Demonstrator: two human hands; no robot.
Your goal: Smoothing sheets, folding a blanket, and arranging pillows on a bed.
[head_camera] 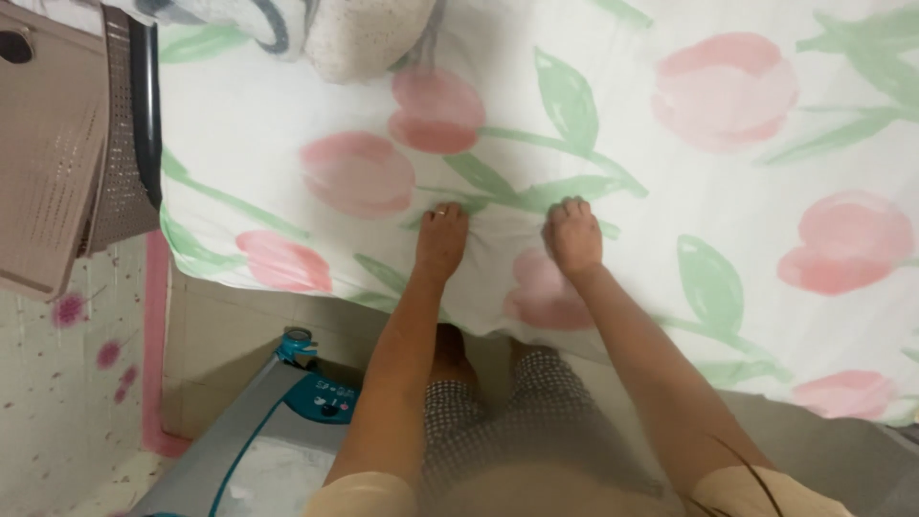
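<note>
Both hands rest on the bedsheet (670,172) near the bed's near edge, the left hand (441,239) just beside the right hand (573,236), apart. A pillow (369,33) lies at the far edge. A laundry basket (67,144) stands off the bed's left edge; a scale (287,421) lies on the floor before it.

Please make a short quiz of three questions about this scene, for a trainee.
1. True or false: both hands rest on the floral sheet.
2. What does the left hand wear on a finger? A) a ring B) a glove C) a bandage
3. Which thing stands at the picture's left edge, beside the bed?

Key
1. True; the right hand lies there too, knuckles up.
2. A
3. A brown perforated laundry basket.
</note>
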